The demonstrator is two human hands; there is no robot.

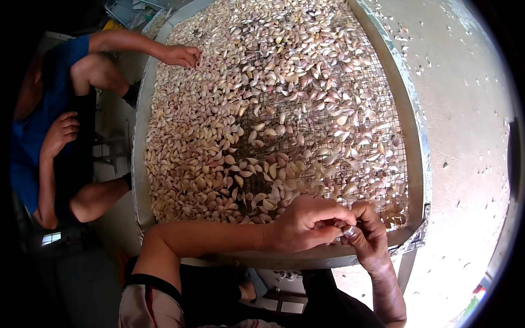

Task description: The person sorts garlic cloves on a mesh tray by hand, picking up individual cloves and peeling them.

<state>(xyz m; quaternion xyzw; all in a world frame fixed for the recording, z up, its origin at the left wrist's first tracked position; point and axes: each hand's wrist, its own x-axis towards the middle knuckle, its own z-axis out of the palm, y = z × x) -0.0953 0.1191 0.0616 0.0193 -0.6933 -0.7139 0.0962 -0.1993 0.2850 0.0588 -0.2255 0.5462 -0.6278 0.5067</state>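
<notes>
Above the near right corner of a mesh-bottomed tray (413,115), my two hands meet fingertip to fingertip. My left hand (306,225) comes across from the left, thumb and fingers pinched together. Curled toward it from the right, my right hand (373,236) is closed as well. A garlic clove (340,223), mostly hidden by the fingers, is pinched between the two hands. Something small and shiny (349,232) shows at my right thumb tip; I cannot make out whether it is a nail or a cover. Many loose garlic cloves (191,147) cover the tray.
Cloves lie thick at the left and far side, while bare wire mesh (268,109) shows mid-tray. A seated co-worker in a blue shirt (35,142) reaches a hand (181,55) over the far left cloves. Bits of peel dot the pale floor (459,147) at right.
</notes>
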